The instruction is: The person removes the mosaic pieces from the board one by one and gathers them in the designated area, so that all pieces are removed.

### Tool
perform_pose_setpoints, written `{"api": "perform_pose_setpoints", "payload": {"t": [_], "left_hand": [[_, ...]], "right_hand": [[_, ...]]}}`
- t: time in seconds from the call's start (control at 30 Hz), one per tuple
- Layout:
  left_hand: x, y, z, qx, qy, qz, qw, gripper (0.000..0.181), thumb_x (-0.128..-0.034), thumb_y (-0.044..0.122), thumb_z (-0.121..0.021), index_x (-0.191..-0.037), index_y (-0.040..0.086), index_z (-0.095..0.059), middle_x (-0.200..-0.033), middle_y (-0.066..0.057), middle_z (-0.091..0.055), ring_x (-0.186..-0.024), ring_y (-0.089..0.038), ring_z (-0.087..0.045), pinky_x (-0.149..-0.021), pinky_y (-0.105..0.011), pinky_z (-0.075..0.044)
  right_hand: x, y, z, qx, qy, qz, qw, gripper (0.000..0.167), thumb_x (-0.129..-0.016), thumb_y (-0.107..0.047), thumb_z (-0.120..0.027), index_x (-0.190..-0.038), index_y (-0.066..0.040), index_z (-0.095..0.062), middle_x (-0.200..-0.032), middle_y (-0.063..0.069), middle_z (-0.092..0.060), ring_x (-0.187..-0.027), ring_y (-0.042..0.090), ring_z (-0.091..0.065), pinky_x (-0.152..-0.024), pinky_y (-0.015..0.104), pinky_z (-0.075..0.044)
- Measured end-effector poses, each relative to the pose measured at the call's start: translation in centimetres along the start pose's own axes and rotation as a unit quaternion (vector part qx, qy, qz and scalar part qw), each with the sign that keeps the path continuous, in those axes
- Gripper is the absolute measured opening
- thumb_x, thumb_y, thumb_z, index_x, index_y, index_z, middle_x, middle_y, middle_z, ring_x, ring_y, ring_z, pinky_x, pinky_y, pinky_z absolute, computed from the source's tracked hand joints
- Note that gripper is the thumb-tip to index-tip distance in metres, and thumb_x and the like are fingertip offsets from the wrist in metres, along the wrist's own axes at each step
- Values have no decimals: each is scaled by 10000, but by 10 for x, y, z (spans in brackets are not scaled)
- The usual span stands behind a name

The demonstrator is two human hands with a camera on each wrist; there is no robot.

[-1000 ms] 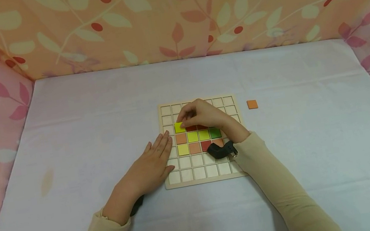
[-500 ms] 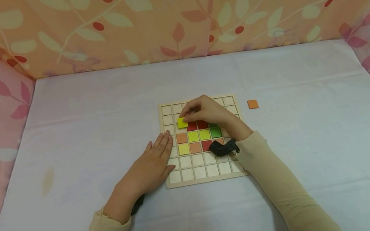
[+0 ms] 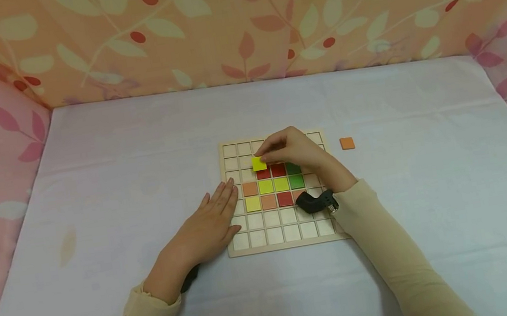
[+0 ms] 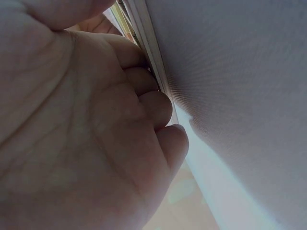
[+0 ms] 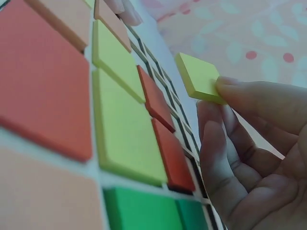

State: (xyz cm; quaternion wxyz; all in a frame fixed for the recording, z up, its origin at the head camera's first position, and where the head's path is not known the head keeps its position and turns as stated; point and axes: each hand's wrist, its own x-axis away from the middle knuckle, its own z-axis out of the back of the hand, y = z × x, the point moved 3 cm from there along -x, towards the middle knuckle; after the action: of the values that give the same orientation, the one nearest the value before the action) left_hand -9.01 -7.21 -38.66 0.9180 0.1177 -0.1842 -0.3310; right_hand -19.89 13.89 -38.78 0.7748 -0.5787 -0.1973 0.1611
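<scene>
A light wooden grid board (image 3: 266, 238) lies flat on the table, with colored square tiles in its middle cells. My right hand (image 3: 295, 149) pinches a yellow tile (image 5: 197, 76) between thumb and fingers, held above the board near the red tiles (image 3: 278, 170). In the right wrist view that tile is clearly apart from the ones in the grid. With fingers straight, my left hand (image 3: 207, 230) rests on the board's left edge. Below the red tiles are two yellow tiles and a green tile (image 3: 296, 181). The right hand and wrist camera hide some cells.
A loose orange tile (image 3: 347, 143) lies on the white tablecloth (image 3: 431, 164), right of the board. Floral curtains (image 3: 233, 24) stand along the back and sides of the table. A black wrist camera (image 3: 313, 202) hangs under the right wrist, over the board.
My right hand has lifted the yellow tile out of its cell left of the red tiles and carried it up and to the right. The left hand stays in place.
</scene>
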Motion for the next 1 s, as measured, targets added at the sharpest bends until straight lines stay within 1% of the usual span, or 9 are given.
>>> {"api": "perform_pose_setpoints", "payload": {"t": [0.1,0.2,0.33,0.5,0.73,0.9,1.0], "left_hand": [[0,0,0,14,22,2,10000,698,-987,284,-484,-1474,-74,-136,-1557,-201,-30,-1430,-321,-21,-1120,-515,-140],[0,0,0,1,55,-19,10000,696,-984,283,-489,-1472,-77,-146,-1556,-204,-38,-1429,-324,-30,-1119,-516,-145],[0,0,0,-17,64,-45,10000,691,-984,277,-488,-1469,-82,-151,-1554,-211,-43,-1428,-329,-35,-1117,-519,-149],[0,1,0,-11,46,-37,10000,693,-984,277,-490,-1468,-84,-151,-1553,-213,-46,-1428,-331,-35,-1117,-518,-146],[0,0,0,-36,66,-47,10000,694,-985,280,-486,-1468,-86,-148,-1553,-214,-45,-1428,-331,-34,-1118,-517,-144],[-1,0,-1,-85,90,-60,9999,695,-987,285,-483,-1467,-87,-146,-1552,-216,-47,-1428,-332,-38,-1118,-515,-145],[-1,0,-2,-81,72,-46,9999,695,-988,287,-481,-1468,-86,-144,-1552,-215,-43,-1428,-330,-33,-1118,-514,-144]], "right_hand": [[4,-1,4,-104,74,-63,9999,160,-853,-19,-678,-980,76,-701,-941,128,-688,-780,164,-654,-716,276,-544],[9,0,9,-67,143,-109,9998,163,-850,-26,-684,-982,68,-703,-946,125,-691,-798,173,-660,-731,287,-546],[15,3,15,165,191,-204,9995,161,-847,-65,-699,-978,27,-718,-934,93,-702,-813,184,-654,-754,283,-528],[23,4,22,438,265,-205,9985,143,-845,-86,-705,-962,-9,-733,-924,70,-706,-826,193,-647,-759,277,-509],[33,6,29,330,329,-202,9987,152,-842,-57,-702,-971,22,-721,-927,89,-705,-803,180,-666,-715,273,-534],[37,5,33,294,382,-170,9987,157,-842,-47,-700,-977,30,-719,-930,88,-701,-789,165,-649,-670,244,-511],[40,4,35,208,356,-162,9990,163,-844,-41,-695,-981,48,-710,-928,86,-697,-782,173,-640,-669,243,-505]]}}
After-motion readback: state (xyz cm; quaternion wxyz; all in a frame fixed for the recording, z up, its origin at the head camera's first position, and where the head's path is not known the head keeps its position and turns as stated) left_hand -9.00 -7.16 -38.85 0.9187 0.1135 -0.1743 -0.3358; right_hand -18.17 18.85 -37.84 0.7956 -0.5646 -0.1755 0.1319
